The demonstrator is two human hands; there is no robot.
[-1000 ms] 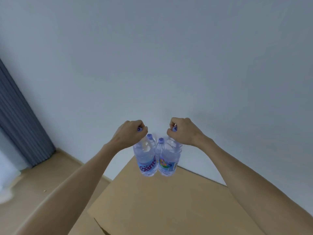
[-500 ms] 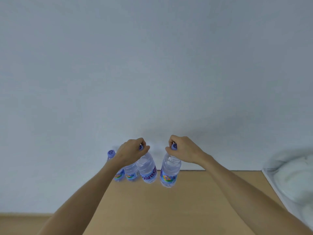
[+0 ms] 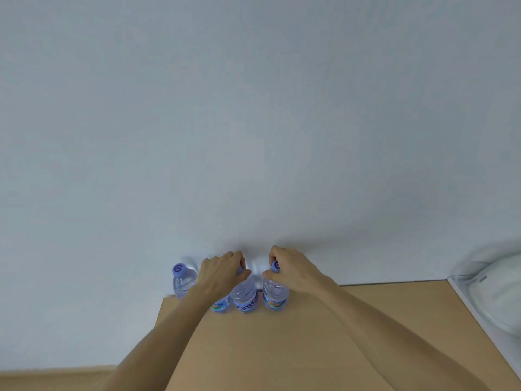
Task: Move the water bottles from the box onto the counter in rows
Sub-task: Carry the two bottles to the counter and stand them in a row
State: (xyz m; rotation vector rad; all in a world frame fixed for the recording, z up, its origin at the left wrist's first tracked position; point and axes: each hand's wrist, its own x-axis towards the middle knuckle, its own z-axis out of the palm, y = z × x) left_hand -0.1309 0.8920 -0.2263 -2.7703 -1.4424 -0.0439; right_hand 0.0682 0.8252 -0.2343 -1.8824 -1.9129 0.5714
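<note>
Both hands, left (image 3: 222, 273) and right (image 3: 293, 269), each clamp a purple cap of clear plastic water bottles (image 3: 275, 294) standing at the far tabletop (image 3: 324, 334) edge; full, likely heavy, slippery-walled.

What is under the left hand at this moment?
The left hand grips the cap end of a water bottle standing on the counter. Beside it, a second bottle shows only its label; the hand covers its top.

Four bottles (image 3: 184, 283) in a row on counter (image 3: 282, 348), against wall (image 3: 253, 136)
</note>
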